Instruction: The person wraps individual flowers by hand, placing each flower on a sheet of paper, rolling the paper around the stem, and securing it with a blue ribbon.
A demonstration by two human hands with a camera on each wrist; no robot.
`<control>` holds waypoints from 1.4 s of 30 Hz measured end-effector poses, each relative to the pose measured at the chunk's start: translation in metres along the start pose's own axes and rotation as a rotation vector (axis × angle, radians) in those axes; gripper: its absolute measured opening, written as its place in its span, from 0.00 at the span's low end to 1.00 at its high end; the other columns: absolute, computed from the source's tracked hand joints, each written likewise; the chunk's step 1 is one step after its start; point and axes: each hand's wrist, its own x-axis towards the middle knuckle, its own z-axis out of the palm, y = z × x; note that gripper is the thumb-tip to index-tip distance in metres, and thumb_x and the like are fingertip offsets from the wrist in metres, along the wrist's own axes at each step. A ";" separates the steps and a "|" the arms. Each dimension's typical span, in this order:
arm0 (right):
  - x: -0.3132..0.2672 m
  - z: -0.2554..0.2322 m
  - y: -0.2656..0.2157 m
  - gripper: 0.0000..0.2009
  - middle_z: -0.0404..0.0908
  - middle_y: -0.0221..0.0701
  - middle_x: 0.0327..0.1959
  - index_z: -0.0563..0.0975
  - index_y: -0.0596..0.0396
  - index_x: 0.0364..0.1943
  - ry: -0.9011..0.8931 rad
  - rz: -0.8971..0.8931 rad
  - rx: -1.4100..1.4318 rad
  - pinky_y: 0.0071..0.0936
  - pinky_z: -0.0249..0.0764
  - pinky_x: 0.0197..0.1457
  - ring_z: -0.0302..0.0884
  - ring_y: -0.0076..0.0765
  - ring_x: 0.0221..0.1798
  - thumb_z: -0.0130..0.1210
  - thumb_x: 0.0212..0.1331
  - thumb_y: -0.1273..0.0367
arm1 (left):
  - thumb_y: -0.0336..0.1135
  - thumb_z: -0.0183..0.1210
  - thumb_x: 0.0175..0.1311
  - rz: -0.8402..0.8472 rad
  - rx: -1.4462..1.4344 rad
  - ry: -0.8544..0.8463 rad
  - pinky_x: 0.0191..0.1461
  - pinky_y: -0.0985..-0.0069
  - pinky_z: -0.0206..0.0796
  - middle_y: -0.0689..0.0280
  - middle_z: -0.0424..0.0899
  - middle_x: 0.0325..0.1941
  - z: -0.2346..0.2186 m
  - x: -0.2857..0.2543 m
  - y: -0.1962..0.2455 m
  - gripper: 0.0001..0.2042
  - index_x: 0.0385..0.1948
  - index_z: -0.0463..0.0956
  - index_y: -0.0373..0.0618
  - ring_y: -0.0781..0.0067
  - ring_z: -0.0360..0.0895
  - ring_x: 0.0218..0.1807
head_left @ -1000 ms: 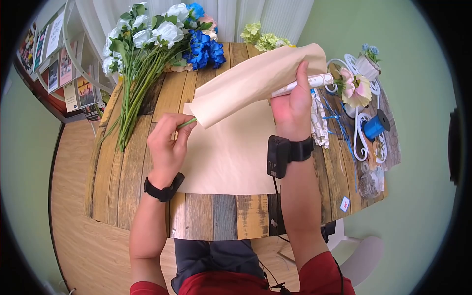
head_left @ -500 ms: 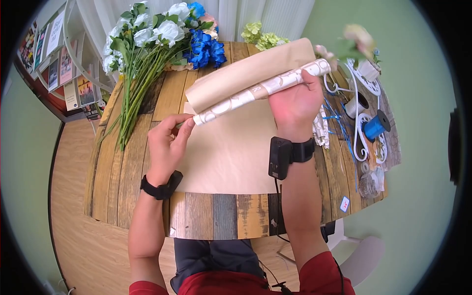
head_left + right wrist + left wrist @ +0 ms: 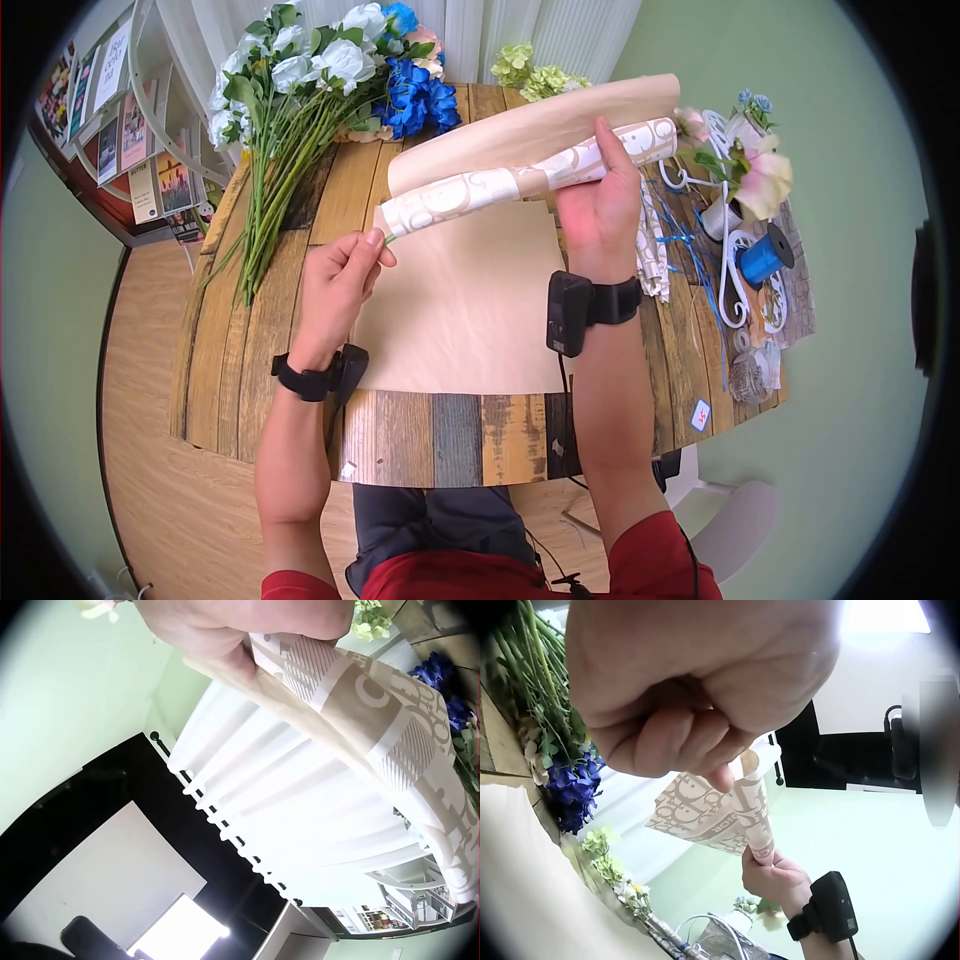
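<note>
Rolled wrapping paper, plain beige outside and white with a grey-beige print inside (image 3: 470,192), hangs slanted above the table. At its lower left end my left hand (image 3: 335,285) pinches a green stem that sticks out; in the left wrist view the curled fingers of my left hand (image 3: 697,690) cover the stem. My right hand (image 3: 605,210) grips the roll near its right end, thumb on top. In the right wrist view the printed paper (image 3: 367,712) runs out from under my right hand (image 3: 255,622). A pale pink flower (image 3: 764,184) pokes out past the right end.
A flat beige sheet (image 3: 460,320) lies on the wooden table (image 3: 405,440). White roses (image 3: 345,65) with long stems and blue flowers (image 3: 415,100) lie at the back left. At the right stand a blue ribbon spool (image 3: 765,256), twine (image 3: 748,380) and a white metal stand (image 3: 735,290).
The roll has turned so its printed side faces up, and the flower at its end has swung about, now lower at the right. My left hand has shifted slightly down.
</note>
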 end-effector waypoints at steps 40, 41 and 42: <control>-0.009 -0.006 0.024 0.13 0.72 0.29 0.38 0.70 0.56 0.45 -0.083 0.239 0.046 0.39 0.69 0.57 0.72 0.31 0.47 0.52 0.56 0.82 | 0.31 0.65 0.59 0.257 0.482 -0.050 0.35 0.73 0.70 0.60 0.85 0.31 0.059 0.047 0.038 0.10 0.39 0.80 0.38 0.70 0.79 0.30; -0.009 -0.003 0.022 0.14 0.72 0.29 0.40 0.70 0.55 0.46 -0.114 0.240 0.072 0.39 0.69 0.58 0.72 0.31 0.48 0.54 0.56 0.81 | 0.29 0.66 0.59 0.197 0.519 -0.018 0.35 0.77 0.68 0.62 0.85 0.33 0.057 0.044 0.040 0.10 0.41 0.80 0.38 0.80 0.77 0.31; -0.007 -0.001 0.021 0.14 0.73 0.29 0.41 0.71 0.54 0.47 -0.146 0.241 0.100 0.39 0.69 0.58 0.72 0.31 0.48 0.56 0.57 0.80 | 0.29 0.66 0.59 0.194 0.523 -0.017 0.35 0.77 0.68 0.62 0.85 0.33 0.054 0.042 0.040 0.10 0.41 0.80 0.38 0.80 0.77 0.31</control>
